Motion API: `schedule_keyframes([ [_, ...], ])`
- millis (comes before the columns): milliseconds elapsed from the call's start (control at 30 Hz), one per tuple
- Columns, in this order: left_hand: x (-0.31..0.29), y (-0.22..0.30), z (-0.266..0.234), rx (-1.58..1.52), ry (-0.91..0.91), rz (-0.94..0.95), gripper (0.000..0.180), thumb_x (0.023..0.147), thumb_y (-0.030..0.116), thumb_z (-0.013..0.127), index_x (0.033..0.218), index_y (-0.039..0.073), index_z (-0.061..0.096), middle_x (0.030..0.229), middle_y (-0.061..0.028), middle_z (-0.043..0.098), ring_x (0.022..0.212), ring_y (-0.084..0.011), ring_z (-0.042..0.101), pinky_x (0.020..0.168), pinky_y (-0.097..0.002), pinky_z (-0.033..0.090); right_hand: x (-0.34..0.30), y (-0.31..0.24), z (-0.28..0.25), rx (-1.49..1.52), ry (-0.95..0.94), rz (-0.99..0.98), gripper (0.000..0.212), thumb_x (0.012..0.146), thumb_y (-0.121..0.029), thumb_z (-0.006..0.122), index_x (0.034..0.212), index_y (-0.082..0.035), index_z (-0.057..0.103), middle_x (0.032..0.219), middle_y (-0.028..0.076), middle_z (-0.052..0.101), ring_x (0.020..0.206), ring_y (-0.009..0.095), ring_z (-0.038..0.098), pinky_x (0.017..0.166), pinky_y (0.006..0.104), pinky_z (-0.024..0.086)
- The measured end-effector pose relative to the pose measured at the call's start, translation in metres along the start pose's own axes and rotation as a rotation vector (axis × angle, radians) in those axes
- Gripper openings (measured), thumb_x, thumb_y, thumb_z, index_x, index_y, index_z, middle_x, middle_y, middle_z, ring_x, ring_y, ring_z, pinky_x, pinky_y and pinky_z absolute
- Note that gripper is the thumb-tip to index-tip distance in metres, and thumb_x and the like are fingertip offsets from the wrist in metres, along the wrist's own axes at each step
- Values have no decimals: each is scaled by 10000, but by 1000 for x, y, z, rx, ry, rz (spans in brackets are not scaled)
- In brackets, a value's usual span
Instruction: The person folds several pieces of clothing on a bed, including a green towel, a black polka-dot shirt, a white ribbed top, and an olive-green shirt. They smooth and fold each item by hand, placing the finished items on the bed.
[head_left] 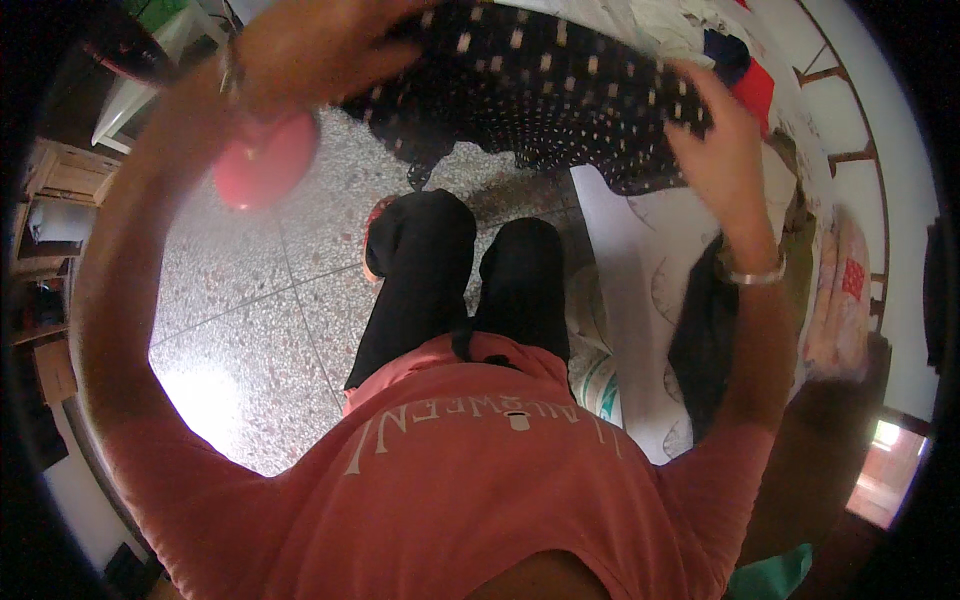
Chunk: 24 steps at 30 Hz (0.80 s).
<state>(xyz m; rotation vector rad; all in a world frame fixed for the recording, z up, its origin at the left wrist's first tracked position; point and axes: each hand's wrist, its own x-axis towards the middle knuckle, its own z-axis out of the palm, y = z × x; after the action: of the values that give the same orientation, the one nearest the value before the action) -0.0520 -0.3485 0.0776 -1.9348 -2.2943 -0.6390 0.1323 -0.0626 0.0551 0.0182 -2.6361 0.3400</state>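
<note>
A black cloth with white dots (530,90) is stretched out in the air between my two hands, its lower edge hanging in loose folds. At its left end is my left hand (325,50), smeared by motion, with the fingers against the fabric. My right hand (715,145) grips the right end, the thumb in front and the other fingers at the edge. The garment's exact kind does not show. Below its right part lies a pale patterned bed cover (650,250).
A pink round object (265,165) appears beneath my left forearm. Dark clothing (700,340) lies on the bed at my right, with folded pink fabric (840,300) beyond it. Red cloth (755,95) is past my right hand. Speckled floor tiles (240,270) extend at left.
</note>
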Motion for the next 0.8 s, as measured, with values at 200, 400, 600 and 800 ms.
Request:
schedule_keyframes([
  [200, -116, 90, 46, 24, 18, 146, 332, 740, 56, 613, 1061, -27, 612, 1032, -173, 642, 956, -287, 647, 779, -340, 556, -103, -67, -18, 97, -406, -145, 568, 603, -36, 708, 1155, -53, 574, 1124, 154, 600, 1025, 333, 591, 836, 370, 499],
  [400, -181, 137, 95, -475, -260, -209, 401, 743, 48, 631, 1133, -15, 568, 1084, -170, 624, 952, -298, 639, 751, -342, 553, -179, -84, 5, 552, -856, 259, 505, 646, -29, 717, 1131, -52, 576, 1076, 157, 615, 972, 323, 614, 829, 356, 495],
  [600, -167, 102, 81, -827, -467, -413, 475, 678, 44, 710, 1125, 33, 549, 993, -137, 641, 869, -283, 651, 702, -333, 528, -175, -61, 18, 834, -935, 388, 512, 669, -87, 695, 1155, -46, 540, 973, 133, 626, 867, 281, 629, 763, 336, 494],
  [800, -141, 57, 109, -990, -332, -780, 361, 736, 64, 634, 1081, 21, 536, 978, -83, 611, 931, -142, 561, 826, -295, 462, -137, -19, 51, 981, -785, 754, 492, 749, -153, 657, 1185, 20, 509, 946, 114, 619, 868, 193, 594, 778, 316, 469],
])
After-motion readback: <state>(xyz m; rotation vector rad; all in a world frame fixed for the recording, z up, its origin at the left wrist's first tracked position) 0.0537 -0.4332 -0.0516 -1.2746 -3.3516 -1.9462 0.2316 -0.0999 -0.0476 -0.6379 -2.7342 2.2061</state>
